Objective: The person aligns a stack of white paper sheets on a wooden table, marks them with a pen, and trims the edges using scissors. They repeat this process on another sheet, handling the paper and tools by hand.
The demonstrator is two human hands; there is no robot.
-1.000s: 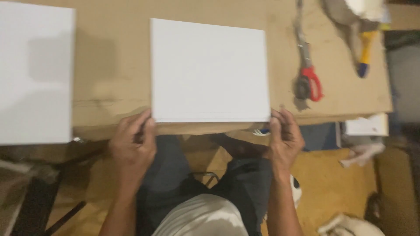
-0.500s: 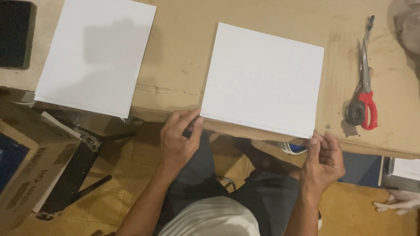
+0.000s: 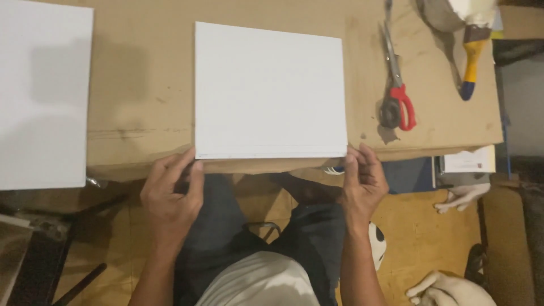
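A square white board (image 3: 269, 90) lies flat on a table covered with brown cardboard (image 3: 147, 68). My left hand (image 3: 170, 192) pinches the board's near left corner at the table edge. My right hand (image 3: 362, 184) pinches the near right corner. Both thumbs rest on top of the board's front edge. I sit at the table, my knees under its front edge.
A second white board (image 3: 42, 93) lies at the left, overhanging the table edge. Scissors with a red and a black handle (image 3: 396, 102) lie to the right, and a tool with a yellow and blue handle (image 3: 471, 62) further right. A white animal (image 3: 453, 289) lies on the floor.
The view has swung from side to side, so the board now sits centred and square. Both hands have stayed on its near corners.
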